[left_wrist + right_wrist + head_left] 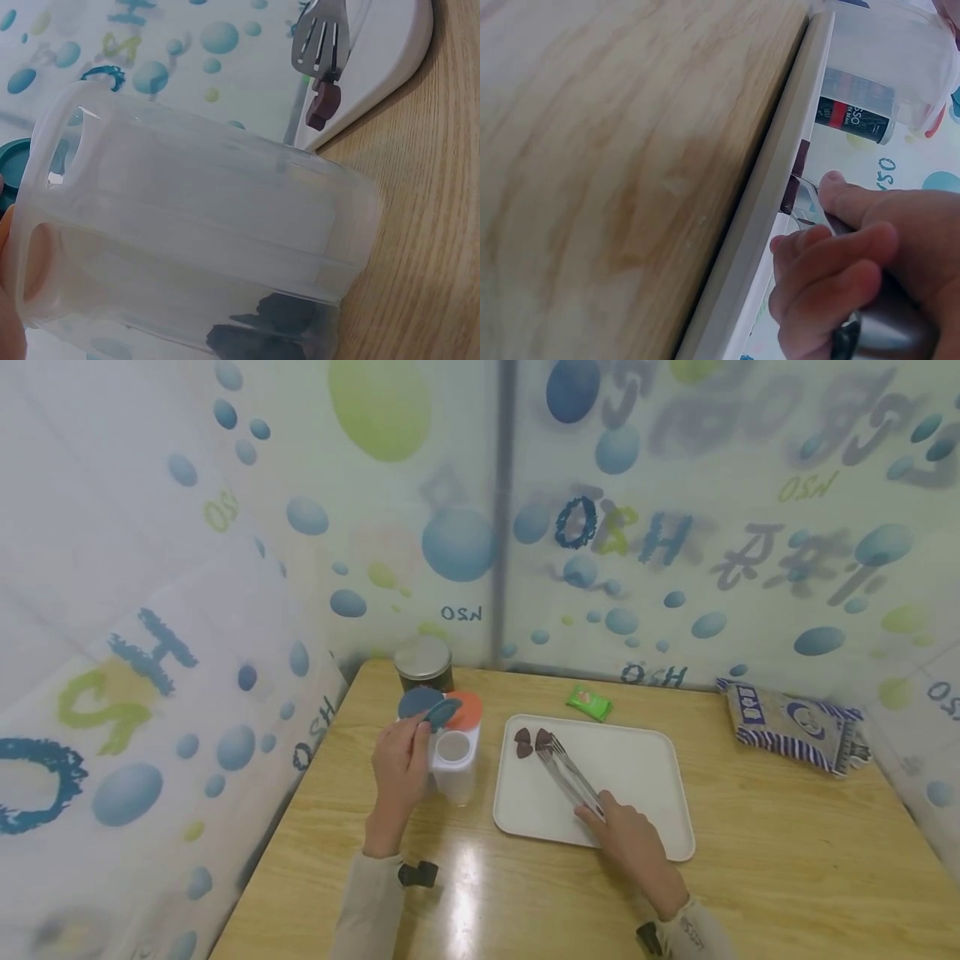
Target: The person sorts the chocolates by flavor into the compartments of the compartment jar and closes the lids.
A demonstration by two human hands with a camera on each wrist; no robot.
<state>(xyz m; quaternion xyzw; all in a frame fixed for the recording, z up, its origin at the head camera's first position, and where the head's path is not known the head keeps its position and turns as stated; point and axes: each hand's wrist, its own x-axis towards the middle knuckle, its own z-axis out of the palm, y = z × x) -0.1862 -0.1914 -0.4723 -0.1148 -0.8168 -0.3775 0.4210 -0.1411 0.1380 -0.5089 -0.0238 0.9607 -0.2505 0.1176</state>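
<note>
My left hand pinches a teal lid at the top of a translucent plastic container with separate compartments. Beside it are a blue lid and an orange lid; the front compartment shows an uncovered round mouth. Dark contents show through the wall in the left wrist view. My right hand grips metal tongs with slotted heads, their tips right at a dark brown chocolate-like piece. Two similar pieces lie just left of it on the white tray.
A dark tin with a silver lid stands behind the container. Past the tray's far edge lies a small green packet. A blue-and-tan bag rests at the table's back right. Patterned curtains border the wooden table.
</note>
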